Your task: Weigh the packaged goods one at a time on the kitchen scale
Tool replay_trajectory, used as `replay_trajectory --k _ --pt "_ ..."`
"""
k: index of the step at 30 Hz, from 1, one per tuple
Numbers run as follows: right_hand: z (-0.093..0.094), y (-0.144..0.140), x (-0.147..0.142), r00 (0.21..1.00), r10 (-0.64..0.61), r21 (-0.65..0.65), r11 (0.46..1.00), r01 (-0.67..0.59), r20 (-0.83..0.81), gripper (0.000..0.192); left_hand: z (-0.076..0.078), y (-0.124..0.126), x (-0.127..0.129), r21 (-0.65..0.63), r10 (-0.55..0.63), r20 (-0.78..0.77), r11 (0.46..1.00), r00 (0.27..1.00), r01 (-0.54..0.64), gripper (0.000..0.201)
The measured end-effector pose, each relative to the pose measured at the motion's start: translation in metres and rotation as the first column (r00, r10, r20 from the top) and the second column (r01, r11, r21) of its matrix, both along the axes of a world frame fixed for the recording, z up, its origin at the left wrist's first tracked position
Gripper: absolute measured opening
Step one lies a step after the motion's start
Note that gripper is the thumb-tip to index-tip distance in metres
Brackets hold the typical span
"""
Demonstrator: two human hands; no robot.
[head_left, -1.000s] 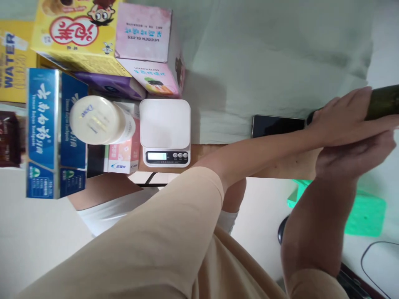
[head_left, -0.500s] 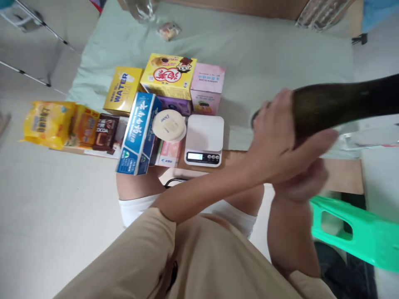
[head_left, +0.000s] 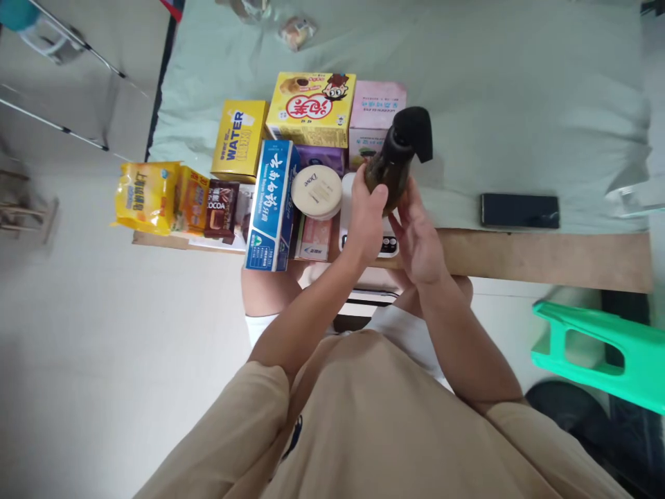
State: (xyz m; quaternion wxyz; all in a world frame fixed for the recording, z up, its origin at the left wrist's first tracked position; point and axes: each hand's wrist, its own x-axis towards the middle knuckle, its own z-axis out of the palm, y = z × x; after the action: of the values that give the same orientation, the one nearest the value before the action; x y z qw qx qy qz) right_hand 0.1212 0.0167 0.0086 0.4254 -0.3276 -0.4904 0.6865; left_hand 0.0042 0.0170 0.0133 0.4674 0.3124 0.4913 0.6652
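Observation:
A dark pump bottle [head_left: 393, 166] with a black pump head stands nearly upright between my hands, tilted a little to the right. My left hand [head_left: 368, 220] is wrapped round its left side. My right hand [head_left: 418, 239] holds its lower right side, the fingers curved against it. Below them is a white kitchen scale [head_left: 345, 232], largely hidden by my hands and the bottle. Whether the bottle's base touches the scale, I cannot tell. Left of the scale, a round cream Dove tub [head_left: 316, 191] rests on a pink box [head_left: 314, 239].
A blue toothpaste box [head_left: 271, 208], yellow box [head_left: 240, 141], puff snack box [head_left: 310, 111] and pink box [head_left: 377, 104] crowd the left and back. Yellow packets [head_left: 148, 196] and a cocoa packet [head_left: 221, 210] lie farther left. A black phone [head_left: 519, 211] lies right; a green stool [head_left: 603, 350] stands below.
Both hands have brought the pump bottle leftward from the right side to the scale, turning it from lying sideways to nearly upright. The phone has come into sight.

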Motion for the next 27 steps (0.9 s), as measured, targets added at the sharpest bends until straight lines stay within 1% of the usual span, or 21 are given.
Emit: replay_trajectory --k 2,4,6,8,11,12,14,15,16,17,18,20,22,27 --pt "-0.005 0.002 0.001 0.999 0.008 0.026 1.000 -0.009 0.038 0.075 -0.007 0.003 -0.003 0.039 -0.015 -0.069 0.999 0.997 0.018 0.064" --pt "-0.010 0.003 0.003 0.998 0.008 0.036 0.999 -0.011 0.068 0.081 -0.017 0.004 -0.005 0.045 -0.023 -0.148 0.999 0.989 0.030 0.072" --pt "-0.016 0.003 0.006 0.997 -0.012 0.035 0.999 0.009 0.082 0.085 -0.025 -0.005 -0.005 0.057 0.002 -0.247 0.998 0.969 0.013 0.075" --pt "-0.020 -0.002 0.012 0.994 -0.060 0.022 0.998 0.058 0.087 0.085 -0.028 -0.025 -0.003 0.104 0.039 -0.339 0.995 0.940 -0.004 0.074" --pt "-0.025 -0.017 0.021 0.981 -0.186 -0.027 0.982 0.188 0.060 0.080 -0.025 -0.071 -0.004 0.175 0.057 -0.428 0.984 0.902 0.021 0.073" --pt "-0.027 -0.025 0.023 0.972 -0.231 -0.045 0.971 0.233 0.043 0.078 -0.023 -0.087 -0.005 0.165 0.035 -0.451 0.985 0.892 0.044 0.072" --pt "-0.032 -0.044 0.026 0.960 -0.279 -0.071 0.957 0.281 0.036 0.071 -0.020 -0.115 -0.009 0.086 -0.044 -0.474 0.992 0.879 0.096 0.059" --pt "-0.034 -0.055 0.027 0.961 -0.273 -0.076 0.958 0.277 0.051 0.063 -0.019 -0.126 -0.011 0.032 -0.093 -0.471 0.992 0.877 0.122 0.054" --pt "-0.036 -0.067 0.027 0.964 -0.254 -0.077 0.963 0.259 0.074 0.053 -0.019 -0.135 -0.014 -0.017 -0.137 -0.459 0.989 0.878 0.146 0.053" --pt "-0.038 -0.078 0.027 0.968 -0.229 -0.075 0.969 0.237 0.098 0.046 -0.019 -0.143 -0.017 -0.053 -0.173 -0.450 0.984 0.876 0.168 0.056" --pt "-0.039 -0.089 0.026 0.971 -0.207 -0.072 0.974 0.216 0.118 0.045 -0.020 -0.149 -0.020 -0.073 -0.200 -0.448 0.980 0.871 0.187 0.059" --pt "-0.040 -0.107 0.027 0.973 -0.186 -0.060 0.979 0.195 0.139 0.051 -0.023 -0.157 -0.027 -0.089 -0.231 -0.448 0.973 0.863 0.214 0.062" --pt "-0.039 -0.122 0.030 0.969 -0.192 -0.046 0.978 0.202 0.153 0.057 -0.026 -0.164 -0.035 -0.098 -0.255 -0.448 0.967 0.857 0.236 0.062" --pt "-0.042 -0.143 0.042 0.951 -0.251 -0.013 0.966 0.257 0.179 0.059 -0.031 -0.178 -0.047 -0.092 -0.291 -0.451 0.956 0.844 0.280 0.058"
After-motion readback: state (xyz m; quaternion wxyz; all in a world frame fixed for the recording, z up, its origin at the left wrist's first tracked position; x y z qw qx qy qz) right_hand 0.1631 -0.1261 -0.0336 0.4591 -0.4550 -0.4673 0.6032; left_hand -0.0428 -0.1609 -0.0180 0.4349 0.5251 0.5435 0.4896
